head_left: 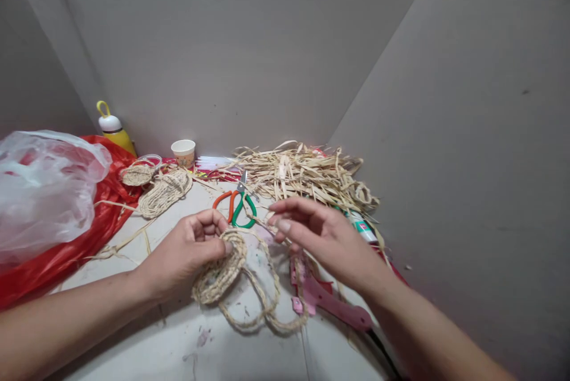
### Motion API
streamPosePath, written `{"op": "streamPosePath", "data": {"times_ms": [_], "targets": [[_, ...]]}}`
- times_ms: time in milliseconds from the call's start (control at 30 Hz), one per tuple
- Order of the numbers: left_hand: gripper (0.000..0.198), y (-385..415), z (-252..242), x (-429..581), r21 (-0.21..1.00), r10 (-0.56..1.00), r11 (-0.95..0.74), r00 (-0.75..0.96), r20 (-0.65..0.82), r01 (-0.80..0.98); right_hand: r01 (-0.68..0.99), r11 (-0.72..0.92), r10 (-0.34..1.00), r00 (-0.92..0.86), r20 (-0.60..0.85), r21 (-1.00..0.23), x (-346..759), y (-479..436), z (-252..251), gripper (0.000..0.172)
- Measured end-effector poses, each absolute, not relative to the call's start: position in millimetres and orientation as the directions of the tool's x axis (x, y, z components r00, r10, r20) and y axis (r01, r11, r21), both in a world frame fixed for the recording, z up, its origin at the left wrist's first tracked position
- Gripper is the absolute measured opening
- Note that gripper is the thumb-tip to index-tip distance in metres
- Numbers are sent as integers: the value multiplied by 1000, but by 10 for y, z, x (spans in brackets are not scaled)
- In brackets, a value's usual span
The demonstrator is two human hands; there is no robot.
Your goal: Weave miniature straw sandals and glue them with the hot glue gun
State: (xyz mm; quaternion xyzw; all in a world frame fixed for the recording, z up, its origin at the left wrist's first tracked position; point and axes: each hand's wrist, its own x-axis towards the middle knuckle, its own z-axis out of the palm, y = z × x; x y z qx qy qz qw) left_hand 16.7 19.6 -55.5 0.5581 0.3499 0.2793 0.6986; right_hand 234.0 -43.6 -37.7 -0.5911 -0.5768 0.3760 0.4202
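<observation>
My left hand [196, 244] pinches an oval coil of braided straw cord [220, 274] between thumb and fingers, holding it tilted above the table. From the coil, a loose length of the same cord hangs in loops to the right. My right hand [312, 226] is raised to the right of the coil, fingers loosely bent and thumb apart from the forefinger. A bit of straw shows behind its fingertips; I see no firm grip on it. Below that hand lies a pink glue gun [329, 301] with a black cable. Scissors [236, 206] with orange and green handles lie just beyond both hands.
A heap of dry straw strips [298, 170] lies at the back right, beside a white-and-green container [363, 226]. Finished-looking coiled straw pieces [167, 191], a paper cup [183, 152] and a yellow bottle [116, 132] stand back left. Plastic bags [48, 191] cover the left. Grey walls enclose the table.
</observation>
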Motion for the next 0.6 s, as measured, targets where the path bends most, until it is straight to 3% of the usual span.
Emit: {"op": "streamPosePath", "data": {"times_ms": [67,133,233,333,433,600], "targets": [[22,241,-565,162,980,800,199,572,-179,29,654,42,989,83,126,-755,2529,-547,-319,17],[23,281,-581,160,984,821,165,545,-173,63,869,29,998,0,58,-495,2640,-731,-315,15],[23,305,-587,158,988,840,117,520,-152,101,975,42,989,-71,-127,-216,2614,-1011,-441,21],[23,274,-532,150,989,847,70,515,-130,133,999,34,985,-38,-168,-25,2490,-1138,-682,29],[19,218,-439,131,992,861,14,503,-78,129,998,21,991,-14,-135,56,2443,-1140,-901,40],[13,183,-386,86,997,857,-43,516,8,57,999,14,1000,-15,-19,-52,2671,-1254,-997,40]]}}
